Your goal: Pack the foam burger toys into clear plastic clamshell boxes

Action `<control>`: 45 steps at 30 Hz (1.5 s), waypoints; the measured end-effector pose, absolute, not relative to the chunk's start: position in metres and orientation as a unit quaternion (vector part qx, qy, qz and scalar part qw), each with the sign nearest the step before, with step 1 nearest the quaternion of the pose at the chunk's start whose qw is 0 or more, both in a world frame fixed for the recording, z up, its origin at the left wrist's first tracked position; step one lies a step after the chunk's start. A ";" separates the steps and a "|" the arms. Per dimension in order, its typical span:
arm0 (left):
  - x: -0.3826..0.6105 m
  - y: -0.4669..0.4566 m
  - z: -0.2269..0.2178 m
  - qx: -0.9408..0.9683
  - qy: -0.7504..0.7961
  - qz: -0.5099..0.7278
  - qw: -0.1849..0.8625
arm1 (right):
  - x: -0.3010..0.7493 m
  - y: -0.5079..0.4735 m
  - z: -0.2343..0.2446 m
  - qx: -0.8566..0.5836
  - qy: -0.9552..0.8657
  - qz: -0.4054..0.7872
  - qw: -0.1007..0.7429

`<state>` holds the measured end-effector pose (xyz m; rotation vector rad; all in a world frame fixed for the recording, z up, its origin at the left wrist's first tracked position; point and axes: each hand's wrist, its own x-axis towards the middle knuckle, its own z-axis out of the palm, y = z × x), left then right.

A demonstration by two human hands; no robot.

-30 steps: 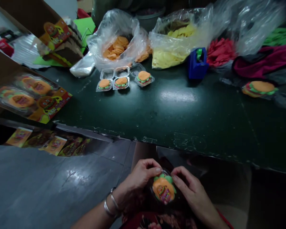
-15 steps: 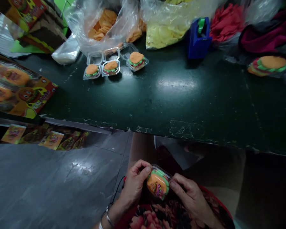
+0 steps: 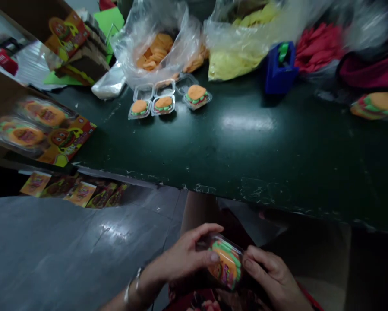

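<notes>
Low in the head view, over my lap, both hands grip a small clear plastic case (image 3: 226,262) with a toy burger and a printed label inside. My left hand (image 3: 189,255) pinches its left side with thumb and fingers. My right hand (image 3: 271,276) holds the right side, fingers curled. The case is tilted onto its edge. On the dark green table (image 3: 245,155) beyond, three more open cases with burgers (image 3: 164,105) stand in a row.
Clear bags of orange discs (image 3: 155,49) and yellow pieces (image 3: 242,56) sit at the table's back, beside a blue tape dispenser (image 3: 279,71) and red pieces (image 3: 317,45). A printed carton with packed burgers (image 3: 41,129) lies at left. Another burger (image 3: 376,106) lies at right.
The case has been turned from label-up onto its edge between my hands. My left fingers have stretched further over it. The camera view has shifted up and down.
</notes>
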<state>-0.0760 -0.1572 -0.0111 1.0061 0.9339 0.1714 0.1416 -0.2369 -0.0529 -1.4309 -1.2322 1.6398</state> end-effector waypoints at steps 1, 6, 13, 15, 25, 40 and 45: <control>-0.074 -0.157 -0.001 0.483 0.436 0.102 0.752 | 0.145 -0.233 -0.045 -0.553 -0.444 0.622 0.333; -0.046 -0.112 0.038 0.752 0.420 0.211 0.463 | 0.147 -0.171 -0.013 -0.584 -0.333 0.549 0.497; -0.007 -0.004 0.036 0.815 0.369 0.223 0.387 | 0.174 -0.083 -0.002 -0.555 -0.533 0.476 0.426; -0.005 0.004 0.028 0.817 0.370 0.213 0.388 | 0.188 -0.081 -0.009 -0.602 -0.591 0.368 0.391; 0.008 0.021 0.011 0.620 0.376 0.292 0.624 | 0.196 -0.063 -0.018 -0.625 -0.603 0.297 0.397; 0.021 0.021 0.003 0.529 0.411 0.357 0.651 | 0.194 -0.069 -0.038 -0.575 -0.701 0.183 0.380; 0.024 0.020 0.004 0.549 0.410 0.346 0.641 | 0.193 -0.067 -0.039 -0.584 -0.713 0.141 0.361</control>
